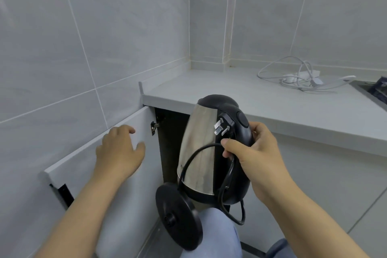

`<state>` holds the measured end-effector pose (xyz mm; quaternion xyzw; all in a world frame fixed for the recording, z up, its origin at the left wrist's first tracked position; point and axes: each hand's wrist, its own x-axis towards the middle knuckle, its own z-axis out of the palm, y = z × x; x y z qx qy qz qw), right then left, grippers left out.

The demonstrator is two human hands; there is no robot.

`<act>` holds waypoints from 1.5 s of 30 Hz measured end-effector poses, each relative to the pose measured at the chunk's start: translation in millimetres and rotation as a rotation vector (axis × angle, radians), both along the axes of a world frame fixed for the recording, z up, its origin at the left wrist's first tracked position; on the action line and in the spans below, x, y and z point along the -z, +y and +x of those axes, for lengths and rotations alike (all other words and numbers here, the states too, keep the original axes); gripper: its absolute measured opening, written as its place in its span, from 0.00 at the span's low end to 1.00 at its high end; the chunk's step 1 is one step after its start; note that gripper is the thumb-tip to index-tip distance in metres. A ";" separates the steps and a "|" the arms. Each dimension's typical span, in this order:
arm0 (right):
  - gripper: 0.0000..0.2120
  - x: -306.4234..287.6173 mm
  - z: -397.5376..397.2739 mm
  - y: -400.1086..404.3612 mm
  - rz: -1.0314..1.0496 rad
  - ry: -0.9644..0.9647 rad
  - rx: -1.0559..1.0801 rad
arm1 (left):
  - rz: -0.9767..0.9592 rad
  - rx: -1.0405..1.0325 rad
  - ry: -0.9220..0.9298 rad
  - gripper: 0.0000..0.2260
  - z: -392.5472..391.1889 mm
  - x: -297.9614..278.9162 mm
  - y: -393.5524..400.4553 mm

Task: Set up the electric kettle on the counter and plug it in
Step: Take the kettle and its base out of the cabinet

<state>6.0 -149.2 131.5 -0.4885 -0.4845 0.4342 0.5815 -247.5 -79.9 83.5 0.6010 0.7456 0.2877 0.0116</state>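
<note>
My right hand [254,157] grips the black handle of a steel electric kettle [199,148], held in the air below the counter's edge, in front of the open cabinet. The kettle's plug [223,126] is pinned against the handle, and its black cord [230,176] loops down to the round black base [178,216], which hangs on edge beside my knee. My left hand [119,153] rests with relaxed fingers on the top edge of the open grey cabinet door [117,195]. The grey counter [230,94] lies above and behind the kettle.
A white power strip with a tangled white cable [299,78] lies at the back right of the counter. A dark hob [374,90] sits at the right edge. Tiled walls close the corner on the left and behind. My knee in light blue trousers [217,234] is below the kettle.
</note>
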 end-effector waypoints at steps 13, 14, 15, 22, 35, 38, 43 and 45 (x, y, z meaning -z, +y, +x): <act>0.15 -5.3 -25.5 -0.5 0.010 -0.032 -0.036 | -0.136 -0.323 0.291 0.16 -59.4 25.8 -5.7; 0.15 -6.2 -25.9 -1.3 0.013 -0.039 -0.036 | -0.139 -0.319 0.306 0.15 -57.9 25.8 -7.0; 0.15 -7.3 -26.0 -2.4 0.016 -0.045 -0.037 | -0.136 -0.312 0.313 0.14 -56.7 25.5 -7.8; 0.15 -17.1 -24.3 -13.8 0.038 -0.029 -0.023 | -0.070 -0.226 0.192 0.17 -38.8 18.5 -19.6; 0.16 -35.3 10.5 -37.3 0.076 -0.056 0.120 | -0.040 0.147 0.231 0.13 59.3 13.1 -46.1; 0.16 -39.6 20.8 -43.4 0.103 -0.054 0.163 | -0.063 0.281 0.254 0.17 87.6 19.2 -44.6; 0.16 -47.9 37.2 -50.9 0.134 -0.040 0.217 | -0.160 0.409 0.239 0.26 118.7 21.6 -32.8; 0.16 -50.5 45.7 -52.7 0.145 -0.031 0.242 | -0.170 0.398 0.260 0.26 126.3 20.5 -28.1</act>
